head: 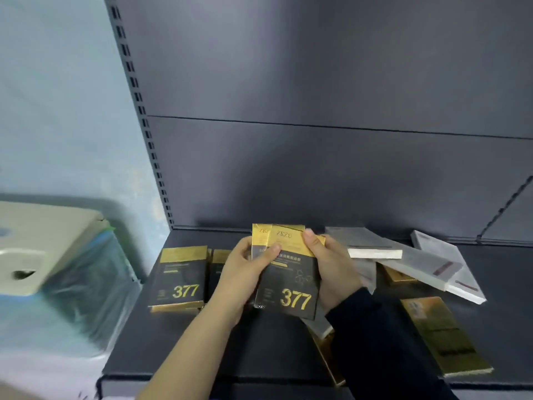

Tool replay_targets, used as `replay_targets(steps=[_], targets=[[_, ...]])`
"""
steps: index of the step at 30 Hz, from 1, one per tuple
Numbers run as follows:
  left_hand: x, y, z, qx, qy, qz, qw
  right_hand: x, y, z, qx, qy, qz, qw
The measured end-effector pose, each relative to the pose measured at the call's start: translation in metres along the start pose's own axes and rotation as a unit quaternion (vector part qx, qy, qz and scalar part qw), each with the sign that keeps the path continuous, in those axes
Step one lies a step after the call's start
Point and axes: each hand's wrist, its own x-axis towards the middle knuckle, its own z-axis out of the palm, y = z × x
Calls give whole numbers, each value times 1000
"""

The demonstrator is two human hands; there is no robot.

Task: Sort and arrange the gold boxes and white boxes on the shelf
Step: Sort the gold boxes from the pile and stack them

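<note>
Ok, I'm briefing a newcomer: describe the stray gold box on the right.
On the dark shelf, look front right, nearer than the heap of white boxes. The gold box lies flat there, its top gold, no 377 showing.

The one head-worn camera is looking forward and down onto the shelf (277,342) from just in front of its front edge. It is facing the back panel (317,82) behind the shelf, which is filling the upper half. It is sitting close: the left hand (245,272) and right hand (331,272) are holding gold boxes (288,269) just above the shelf at centre. The wall (57,96) left of the shelf is showing too.
</note>
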Motion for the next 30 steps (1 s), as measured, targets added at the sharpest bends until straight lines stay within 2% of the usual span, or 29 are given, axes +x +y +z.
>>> replay_targets(steps=[4, 8, 16, 18, 24, 30], targets=[[-9, -8, -47, -14, 89, 48, 995, -7, 32, 45, 46, -78, 31, 995], [-16, -15, -91, -29, 142, 42, 989, -21, 70, 82, 27, -131, 35, 990], [-22, -13, -146, -18, 208, 60, 976, -9, 81, 108, 47, -131, 78, 987], [-20, -13, -160, -9, 233, 63, 970, -2, 76, 102, 36, -106, 71, 991], [-3, -11, -174, 54, 251, 14, 966, 22, 71, 68, -117, -8, 12, 993], [23, -7, -162, 115, 239, -6, 964, 31, 83, 68, -284, -26, -40, 958]])
